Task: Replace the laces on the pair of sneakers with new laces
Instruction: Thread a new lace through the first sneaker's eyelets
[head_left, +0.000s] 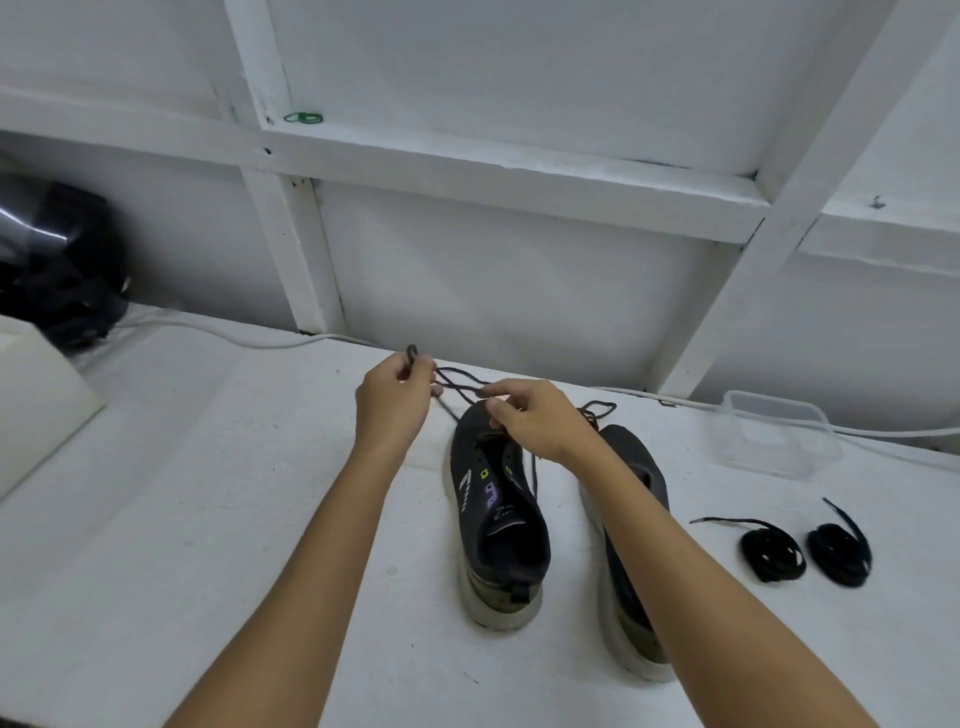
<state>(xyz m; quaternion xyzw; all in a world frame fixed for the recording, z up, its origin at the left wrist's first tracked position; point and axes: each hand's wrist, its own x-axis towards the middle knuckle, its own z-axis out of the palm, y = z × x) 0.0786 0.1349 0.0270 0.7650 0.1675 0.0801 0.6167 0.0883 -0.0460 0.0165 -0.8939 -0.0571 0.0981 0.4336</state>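
Two dark sneakers with white soles stand side by side on the white table, toes pointing away. The left sneaker (496, 519) has its eyelets mostly bare. My left hand (395, 400) pinches a black lace (457, 384) beyond the toe, with a loop sticking up above the fingers. My right hand (535, 415) pinches the same lace over the toe of that shoe. The right sneaker (631, 561) is partly hidden by my right forearm; a lace loop shows at its toe. Two coiled black laces (771, 553) (839, 553) lie on the table to the right.
A clear plastic container (779, 436) stands at the back right. A white cable (234, 338) runs along the wall. A white block (36, 395) sits at the left edge, a black object (57, 265) behind it. The white framed wall closes the back.
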